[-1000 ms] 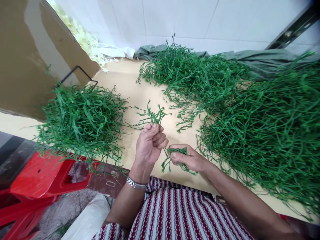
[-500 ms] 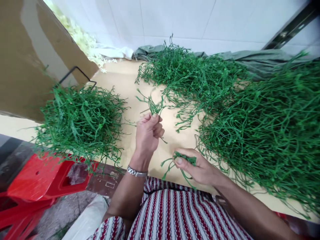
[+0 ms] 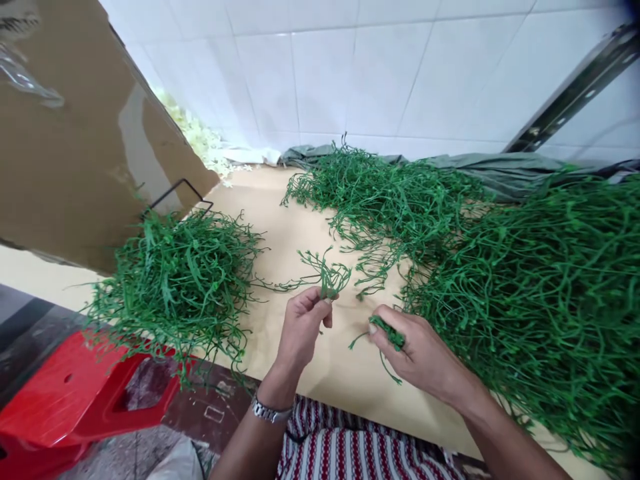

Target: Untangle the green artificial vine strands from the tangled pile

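Observation:
Between the thumb and fingers of my left hand (image 3: 303, 327) is a small bunch of thin green plastic-looking stems (image 3: 331, 277), their forked tips pointing up and away from me. My right hand (image 3: 417, 347) is closed round a second, tighter bundle of green stems (image 3: 387, 332), with a couple of strands hanging from it. Both hands are over the table, a short gap apart. The right one is beside a big heap of like stems (image 3: 540, 300); a smaller pile (image 3: 185, 287) lies to the left of my left hand.
A further heap of green stems (image 3: 395, 193) lies at the back, before green cloth (image 3: 480, 170) along the tiled wall. A cardboard box (image 3: 75, 147) and a bent black wire (image 3: 180, 187) stand at the left. Below the tabletop (image 3: 285, 233) is a red stool (image 3: 60, 393).
The camera view has tilted upward, so the scene sits lower. My right hand has shifted right, nearer the big heap, with its bundle. My left hand still pinches its bunch.

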A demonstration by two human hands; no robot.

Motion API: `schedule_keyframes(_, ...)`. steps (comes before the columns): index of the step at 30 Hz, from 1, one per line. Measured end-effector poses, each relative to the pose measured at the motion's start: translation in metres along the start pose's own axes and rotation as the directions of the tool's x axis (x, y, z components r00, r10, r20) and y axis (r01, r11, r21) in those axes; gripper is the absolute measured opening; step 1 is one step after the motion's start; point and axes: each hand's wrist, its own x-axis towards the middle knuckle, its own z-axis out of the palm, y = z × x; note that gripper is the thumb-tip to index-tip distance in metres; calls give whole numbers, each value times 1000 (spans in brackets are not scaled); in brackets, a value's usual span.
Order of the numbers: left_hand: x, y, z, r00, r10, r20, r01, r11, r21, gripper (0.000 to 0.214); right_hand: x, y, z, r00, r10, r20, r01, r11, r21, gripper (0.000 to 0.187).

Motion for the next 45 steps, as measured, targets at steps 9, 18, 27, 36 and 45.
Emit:
schedule_keyframes(9, -7, 1, 0, 999, -16, -48, 19, 997, 69, 15, 14, -1, 17, 975, -219, -32, 210, 962, -175, 25)
schedule_keyframes(18, -9, 0, -4, 991, -90, 103, 81, 993, 84, 19, 26, 13, 32, 922, -386, -46, 358, 889, -286, 42)
schedule_keyframes(27, -15, 4, -6, 979, -118, 165, 131, 989, -67, 18, 24, 11, 35, 889, -352, -293, 349, 935, -66, 15)
schedule_keyframes(36, -16, 2, -7, 996, -85, 34, 89, 982, -168, 14, 21, 3, 29, 914, -121, -388, 245, 925, 290, 11)
schedule_keyframes(45, -13, -2, -10, 991, -66, -114, 46, 984, -172, 18, 16, 8, -9, 868, 44, -495, 158, 920, 358, 5)
